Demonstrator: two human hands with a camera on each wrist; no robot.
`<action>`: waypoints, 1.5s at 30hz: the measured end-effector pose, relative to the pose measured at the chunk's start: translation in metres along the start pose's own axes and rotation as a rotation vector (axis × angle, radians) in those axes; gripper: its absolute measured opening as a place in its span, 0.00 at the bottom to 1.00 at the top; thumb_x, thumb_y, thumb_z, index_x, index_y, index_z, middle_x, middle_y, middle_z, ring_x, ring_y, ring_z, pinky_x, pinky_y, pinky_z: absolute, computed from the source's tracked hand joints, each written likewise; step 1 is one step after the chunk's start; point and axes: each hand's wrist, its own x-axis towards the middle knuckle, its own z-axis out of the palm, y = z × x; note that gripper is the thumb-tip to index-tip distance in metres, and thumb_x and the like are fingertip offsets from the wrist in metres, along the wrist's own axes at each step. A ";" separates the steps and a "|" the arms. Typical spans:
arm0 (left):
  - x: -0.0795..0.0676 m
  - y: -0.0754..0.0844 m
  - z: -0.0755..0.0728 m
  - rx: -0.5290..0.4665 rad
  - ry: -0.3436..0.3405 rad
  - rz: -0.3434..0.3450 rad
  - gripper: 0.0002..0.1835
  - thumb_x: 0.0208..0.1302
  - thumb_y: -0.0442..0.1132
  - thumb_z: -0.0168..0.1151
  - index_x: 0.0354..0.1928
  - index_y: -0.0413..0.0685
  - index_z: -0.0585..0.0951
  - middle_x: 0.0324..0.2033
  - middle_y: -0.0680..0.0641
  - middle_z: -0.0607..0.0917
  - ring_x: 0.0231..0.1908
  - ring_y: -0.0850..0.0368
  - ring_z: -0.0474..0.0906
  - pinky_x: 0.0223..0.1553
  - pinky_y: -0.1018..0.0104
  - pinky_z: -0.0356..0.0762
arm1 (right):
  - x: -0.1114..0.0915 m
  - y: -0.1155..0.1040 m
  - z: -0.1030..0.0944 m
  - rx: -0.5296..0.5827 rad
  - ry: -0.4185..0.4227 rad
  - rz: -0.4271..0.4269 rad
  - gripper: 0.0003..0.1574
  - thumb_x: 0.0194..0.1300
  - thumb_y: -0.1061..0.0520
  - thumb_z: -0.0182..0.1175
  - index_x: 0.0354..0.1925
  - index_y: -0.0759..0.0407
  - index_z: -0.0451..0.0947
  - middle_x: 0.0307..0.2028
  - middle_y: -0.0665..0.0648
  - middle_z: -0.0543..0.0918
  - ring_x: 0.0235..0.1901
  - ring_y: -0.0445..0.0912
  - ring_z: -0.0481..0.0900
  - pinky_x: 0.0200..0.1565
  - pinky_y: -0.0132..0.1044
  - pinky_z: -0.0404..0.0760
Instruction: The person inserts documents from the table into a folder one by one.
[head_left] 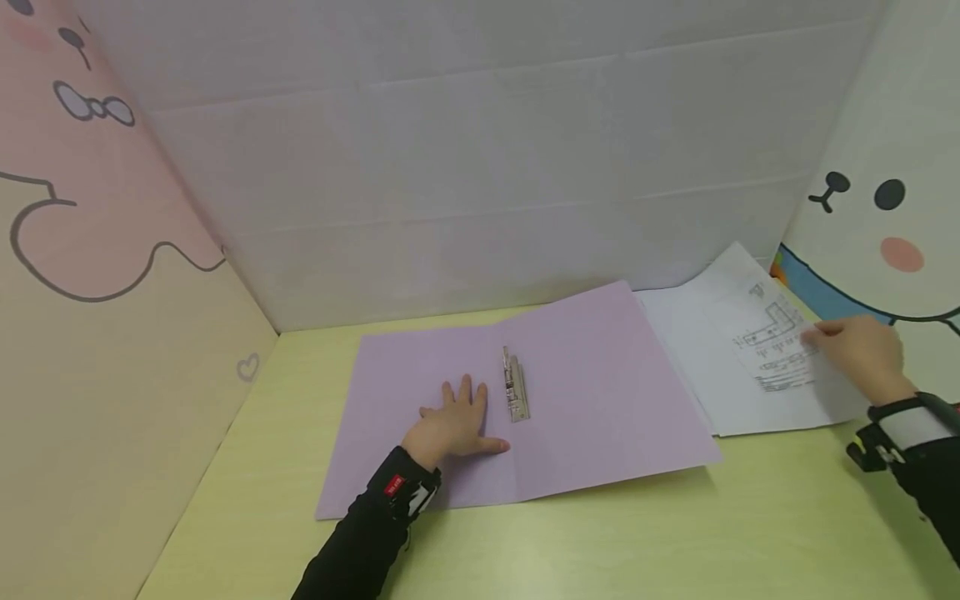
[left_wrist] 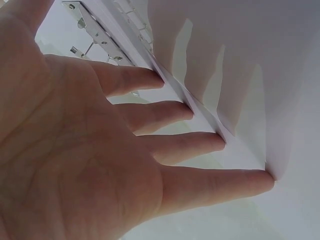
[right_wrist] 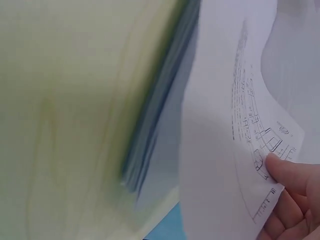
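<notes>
A purple folder (head_left: 600,392) lies spread on the table, with a metal clip (head_left: 516,387) fixed near its fold. My left hand (head_left: 453,429) rests on the folder's left half, fingers spread and straight, just left of the clip. In the left wrist view the fingertips (left_wrist: 215,142) touch the folder's surface. At the right, my right hand (head_left: 862,354) pinches the edge of a printed sheet (right_wrist: 220,125) between thumb and fingers. That sheet bends up, with line drawings and text on it. Under it lies a stack of white paper (head_left: 693,367), partly hidden by the folder's right edge.
The light yellow table (head_left: 585,542) ends at a pale cloth-like back wall (head_left: 480,167). Printed panels with cartoon figures stand on both sides, the left panel (head_left: 112,358) beyond the folder and the right panel (head_left: 862,250) close to my right hand.
</notes>
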 end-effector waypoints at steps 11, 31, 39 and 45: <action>-0.002 0.002 -0.003 0.012 -0.003 -0.001 0.57 0.49 0.71 0.54 0.72 0.41 0.49 0.71 0.33 0.46 0.66 0.29 0.40 0.49 0.22 0.56 | -0.004 -0.002 -0.007 0.177 0.088 0.029 0.44 0.64 0.37 0.49 0.51 0.79 0.71 0.44 0.81 0.75 0.35 0.64 0.74 0.22 0.38 0.69; 0.000 0.001 -0.002 0.016 -0.014 -0.010 0.57 0.49 0.72 0.54 0.72 0.42 0.49 0.71 0.33 0.45 0.66 0.30 0.39 0.49 0.22 0.56 | -0.014 -0.005 -0.028 0.302 -0.017 0.157 0.49 0.65 0.37 0.47 0.62 0.79 0.57 0.52 0.82 0.66 0.24 0.53 0.77 0.19 0.34 0.79; -0.001 0.002 -0.002 0.015 -0.010 -0.007 0.57 0.49 0.72 0.54 0.72 0.42 0.49 0.71 0.33 0.45 0.66 0.29 0.39 0.49 0.22 0.56 | -0.019 -0.004 -0.035 0.311 -0.006 0.122 0.54 0.62 0.32 0.46 0.62 0.80 0.56 0.50 0.82 0.67 0.22 0.50 0.77 0.19 0.37 0.79; -0.003 0.003 -0.004 0.008 -0.008 -0.004 0.57 0.50 0.71 0.54 0.72 0.41 0.49 0.71 0.33 0.45 0.66 0.29 0.40 0.49 0.22 0.56 | -0.025 -0.014 -0.039 0.303 -0.004 0.063 0.55 0.62 0.32 0.45 0.61 0.80 0.57 0.48 0.82 0.69 0.21 0.49 0.77 0.18 0.38 0.79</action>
